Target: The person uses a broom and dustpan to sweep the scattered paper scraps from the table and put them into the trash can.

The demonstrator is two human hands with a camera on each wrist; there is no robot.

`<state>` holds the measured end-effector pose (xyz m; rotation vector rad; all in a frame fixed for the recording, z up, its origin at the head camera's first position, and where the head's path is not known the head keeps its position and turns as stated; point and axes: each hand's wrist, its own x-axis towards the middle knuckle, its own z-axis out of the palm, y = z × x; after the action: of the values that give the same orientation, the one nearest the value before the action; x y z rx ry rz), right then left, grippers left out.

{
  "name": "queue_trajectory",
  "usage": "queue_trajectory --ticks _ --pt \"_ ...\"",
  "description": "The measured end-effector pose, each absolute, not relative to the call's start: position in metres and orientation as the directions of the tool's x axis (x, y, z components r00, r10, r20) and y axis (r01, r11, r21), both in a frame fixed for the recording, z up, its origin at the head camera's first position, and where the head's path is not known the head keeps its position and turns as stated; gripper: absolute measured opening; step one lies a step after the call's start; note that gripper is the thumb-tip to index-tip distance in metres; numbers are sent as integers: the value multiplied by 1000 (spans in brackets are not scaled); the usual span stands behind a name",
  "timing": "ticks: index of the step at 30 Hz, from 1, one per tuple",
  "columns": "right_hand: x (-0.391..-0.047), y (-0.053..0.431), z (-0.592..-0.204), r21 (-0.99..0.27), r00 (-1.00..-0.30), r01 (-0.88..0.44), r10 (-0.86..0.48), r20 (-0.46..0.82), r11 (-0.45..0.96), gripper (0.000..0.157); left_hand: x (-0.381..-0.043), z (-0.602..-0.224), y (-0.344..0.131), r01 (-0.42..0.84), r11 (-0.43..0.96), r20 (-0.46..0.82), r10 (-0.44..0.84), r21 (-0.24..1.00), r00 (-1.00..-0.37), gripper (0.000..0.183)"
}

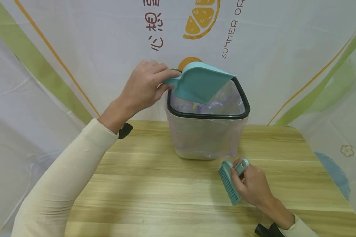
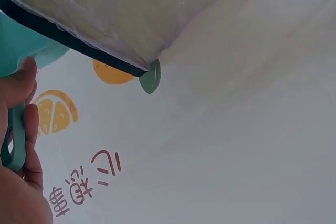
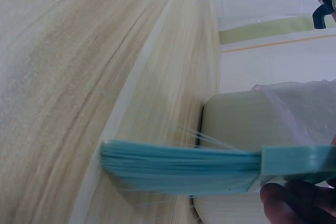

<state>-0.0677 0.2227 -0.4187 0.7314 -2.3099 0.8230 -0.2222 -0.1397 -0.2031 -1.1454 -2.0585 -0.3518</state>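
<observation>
My left hand grips the handle of a teal dustpan, which is tilted over the mouth of a trash bin. The bin has a dark rim and a thin, clear purplish bag folded down over its outside. Through the opening, small yellow and purple bits show inside the bag. In front of the bin, to the right, my right hand holds a teal hand brush by its handle. In the right wrist view the brush's bristles are close to the tabletop; I cannot tell whether they touch it.
The wood-grain table carries the bin near its back edge. A white curtain with orange-slice prints and lettering hangs right behind the bin, and more printed cloth encloses both sides. A dark wrist camera sits under the left wrist.
</observation>
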Motion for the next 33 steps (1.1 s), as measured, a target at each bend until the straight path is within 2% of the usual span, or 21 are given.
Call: queue_trajectory --ticks 4,18,33 --pt "-67 223 -419 -380 -689 -647 -293 663 661 9 -222 -203 -140 819 564 720 612 -107 -328 34" --pt "-67 223 -419 -373 -686 -646 -291 667 666 8 -216 -210 -149 790 613 695 561 15 -449 36" --pt "-69 223 -420 -366 -679 -652 -296 672 664 9 -199 -215 -154 799 593 682 544 100 -489 33"
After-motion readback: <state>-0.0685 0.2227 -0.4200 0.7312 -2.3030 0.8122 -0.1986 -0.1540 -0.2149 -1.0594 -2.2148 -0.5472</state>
